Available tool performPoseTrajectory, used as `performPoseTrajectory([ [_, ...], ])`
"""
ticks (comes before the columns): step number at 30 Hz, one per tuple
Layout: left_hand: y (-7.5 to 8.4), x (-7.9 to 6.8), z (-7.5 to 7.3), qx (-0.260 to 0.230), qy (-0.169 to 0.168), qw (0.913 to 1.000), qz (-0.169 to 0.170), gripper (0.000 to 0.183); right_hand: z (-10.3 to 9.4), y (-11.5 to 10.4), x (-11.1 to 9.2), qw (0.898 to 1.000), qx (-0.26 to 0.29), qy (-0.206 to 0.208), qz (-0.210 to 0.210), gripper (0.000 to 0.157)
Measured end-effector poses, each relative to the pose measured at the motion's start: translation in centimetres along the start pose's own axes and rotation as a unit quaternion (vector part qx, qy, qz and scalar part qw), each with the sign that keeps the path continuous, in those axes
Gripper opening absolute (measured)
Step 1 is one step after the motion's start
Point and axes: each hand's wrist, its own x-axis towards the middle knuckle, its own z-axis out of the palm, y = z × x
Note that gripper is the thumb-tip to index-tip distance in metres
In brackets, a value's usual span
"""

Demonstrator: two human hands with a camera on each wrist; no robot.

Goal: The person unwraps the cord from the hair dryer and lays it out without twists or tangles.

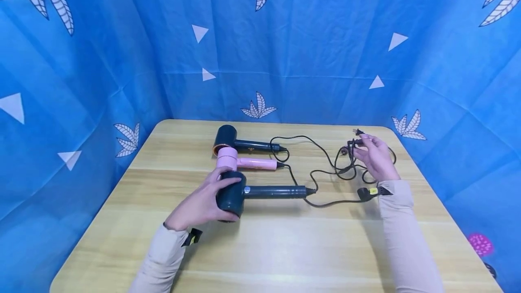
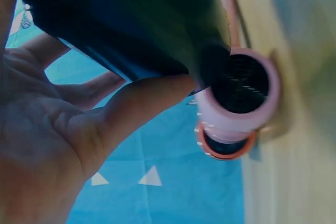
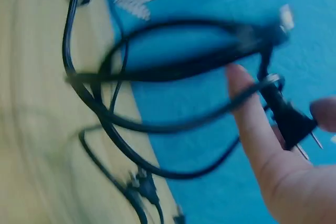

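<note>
My left hand (image 1: 197, 205) grips the barrel of a dark hair dryer (image 1: 274, 192), thumb and fingers spread around it. In the left wrist view the dryer's barrel (image 2: 126, 19) is held over the table. Its handle points right, its cord trailing toward the right hand. At the right, my right hand (image 1: 376, 157) holds a black plug (image 3: 291, 124) between thumb and fingers, with loops of cord (image 3: 173, 124) hanging beside it. Which dryer that plug belongs to cannot be told. A pink hair dryer (image 1: 257, 163) lies just behind the held one.
Another dark hair dryer (image 1: 225, 137) with an orange rim lies at the back of the wooden table (image 1: 285, 252). Tangled black cords (image 1: 325, 172) run to the right side, where another plug (image 3: 144, 184) lies. A blue patterned curtain (image 1: 309, 49) surrounds the table.
</note>
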Motion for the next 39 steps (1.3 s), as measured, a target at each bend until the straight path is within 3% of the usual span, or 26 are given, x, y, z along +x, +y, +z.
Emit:
performPoseTrajectory([
  [4,-0.6,-0.9,1.2,0.001,-0.007,0.9997,-0.022,0.09,-0.8,-0.1,0.0,0.987,0.156,-0.042,-0.004,0.021],
  [8,-1.3,-1.2,2.0,0.007,-0.01,0.9993,-0.035,0.09,-1.4,-0.2,-0.2,0.977,0.202,-0.071,0.005,0.029],
  [11,-1.7,-1.3,2.1,0.018,-0.006,0.9994,-0.03,0.09,-1.7,-0.1,-0.3,0.983,0.17,-0.07,-0.02,0.035],
  [14,-2.0,-1.3,2.1,0.027,-0.004,0.9994,-0.022,0.089,-1.9,-0.2,-0.3,0.992,0.1,-0.033,-0.066,0.034],
  [17,-2.2,-1.3,2.0,0.038,-0.003,0.9992,-0.01,0.09,-2.4,-0.5,-0.1,0.994,-0.009,0.039,-0.105,0.018],
  [19,-2.3,-1.2,2.1,0.047,-0.001,0.9989,0.0,0.09,-2.9,-0.8,0.0,0.985,-0.11,0.072,-0.111,0.014],
  [21,-2.5,-1.1,2.1,0.056,0.004,0.9984,0.01,0.091,-3.6,-1.3,0.1,0.962,-0.233,0.086,-0.112,0.017],
  [22,-2.6,-1.1,2.1,0.059,0.007,0.9982,0.013,0.091,-3.9,-1.6,0.1,0.942,-0.304,0.085,-0.113,0.02],
  [23,-2.7,-1.0,2.2,0.06,0.012,0.998,0.016,0.091,-4.3,-2.0,0.1,0.918,-0.371,0.084,-0.114,0.025],
  [24,-2.7,-1.0,2.2,0.062,0.015,0.9978,0.017,0.091,-4.7,-2.3,0.1,0.887,-0.438,0.082,-0.121,0.028],
  [27,-3.0,-0.9,2.3,0.066,0.021,0.9974,0.02,0.09,-5.7,-3.2,0.1,0.799,-0.579,0.077,-0.143,0.037],
  [30,-3.3,-0.8,2.3,0.066,0.021,0.9974,0.022,0.091,-6.7,-3.8,0.5,0.733,-0.658,0.043,-0.168,0.033],
  [33,-3.6,-0.9,2.1,0.063,0.023,0.9975,0.02,0.091,-8.0,-4.2,1.0,0.691,-0.699,0.008,-0.184,0.032],
  [35,-3.8,-1.1,1.9,0.064,0.029,0.9974,0.016,0.091,-9.1,-4.4,1.1,0.668,-0.719,0.003,-0.193,0.033],
  [39,-4.3,-1.3,1.7,0.067,0.032,0.9972,0.013,0.09,-11.3,-5.0,0.6,0.643,-0.747,0.016,-0.167,0.047],
])
